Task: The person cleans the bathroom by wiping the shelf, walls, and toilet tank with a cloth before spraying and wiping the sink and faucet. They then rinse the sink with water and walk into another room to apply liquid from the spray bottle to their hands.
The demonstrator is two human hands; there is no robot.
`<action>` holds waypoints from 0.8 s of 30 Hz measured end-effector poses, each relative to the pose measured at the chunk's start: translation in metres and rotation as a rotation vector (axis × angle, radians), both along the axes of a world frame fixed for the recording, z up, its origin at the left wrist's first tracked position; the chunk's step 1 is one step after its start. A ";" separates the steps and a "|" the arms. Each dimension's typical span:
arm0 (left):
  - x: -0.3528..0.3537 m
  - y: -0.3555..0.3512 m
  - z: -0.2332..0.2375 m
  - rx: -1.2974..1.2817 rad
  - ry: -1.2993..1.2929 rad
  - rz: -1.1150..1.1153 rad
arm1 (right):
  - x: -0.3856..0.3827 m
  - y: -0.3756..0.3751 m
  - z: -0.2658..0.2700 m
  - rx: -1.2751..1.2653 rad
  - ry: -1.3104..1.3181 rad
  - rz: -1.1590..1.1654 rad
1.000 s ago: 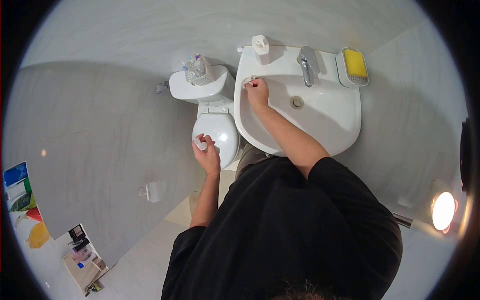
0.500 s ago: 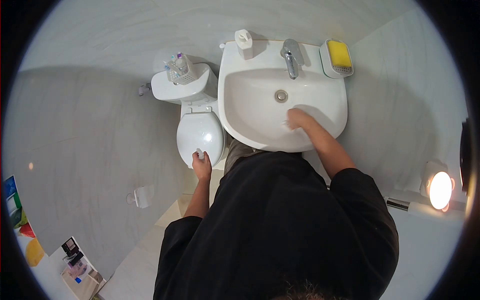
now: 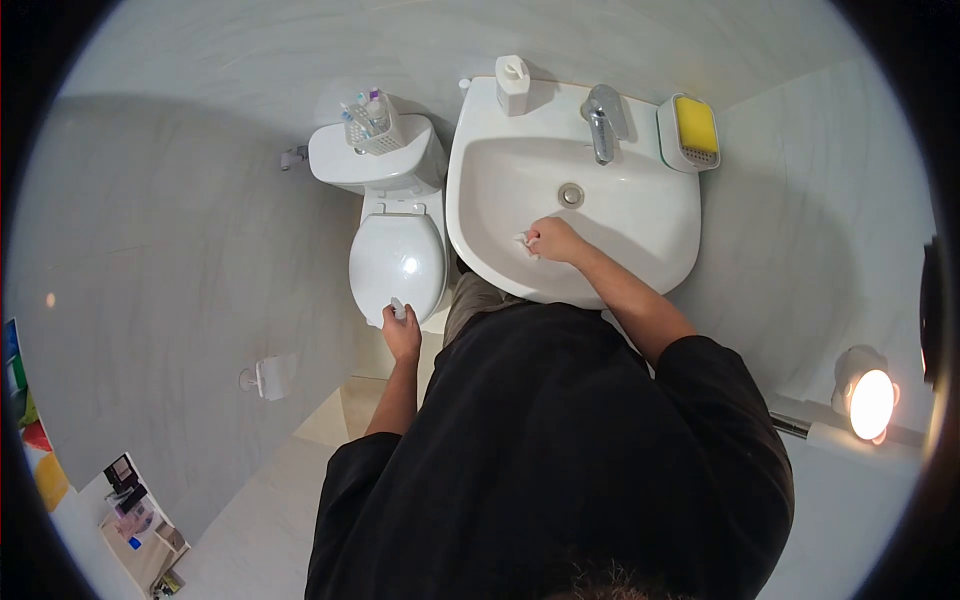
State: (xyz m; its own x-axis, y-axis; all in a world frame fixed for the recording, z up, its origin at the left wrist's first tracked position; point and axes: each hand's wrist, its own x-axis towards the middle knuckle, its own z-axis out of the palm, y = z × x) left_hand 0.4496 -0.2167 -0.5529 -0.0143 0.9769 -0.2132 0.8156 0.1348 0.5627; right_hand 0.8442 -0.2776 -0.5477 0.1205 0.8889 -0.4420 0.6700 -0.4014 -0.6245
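My right hand (image 3: 560, 241) is over the front left of the white washbasin (image 3: 640, 225), closed on a crumpled white tissue (image 3: 524, 241) that pokes out past the fingers. Whether the tissue touches the basin wall is hard to tell. Over the front of the closed toilet lid (image 3: 396, 260), my left hand (image 3: 403, 338) is wrapped round a small translucent white bottle (image 3: 398, 307). Only the bottle's top shows; the fingers hide its lower part.
A chrome tap (image 3: 602, 125) rises behind the drain (image 3: 570, 195). On the rim stand a white pump bottle (image 3: 512, 86) and a holder (image 3: 676, 145) with a yellow sponge (image 3: 695, 124). A basket (image 3: 378, 138) with toothbrushes sits on the toilet tank (image 3: 330, 150).
My right hand has moved left across the basin with the tissue. My left hand keeps its grip on the bottle, almost still. The view has shifted slightly.
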 end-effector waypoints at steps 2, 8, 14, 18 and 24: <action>-0.004 -0.003 0.001 -0.002 0.006 -0.003 | 0.000 0.009 -0.008 -0.028 0.114 -0.057; -0.011 0.002 0.005 0.011 0.046 -0.002 | 0.046 0.018 -0.038 0.240 -0.462 -0.271; -0.014 0.000 0.004 0.028 0.047 0.021 | -0.024 0.018 0.026 0.024 0.090 -0.297; -0.010 0.000 0.004 0.035 0.032 -0.009 | -0.010 0.018 -0.029 0.145 -0.163 -0.280; -0.004 0.004 0.007 0.020 0.016 -0.032 | 0.030 0.006 0.011 0.036 -0.282 -0.471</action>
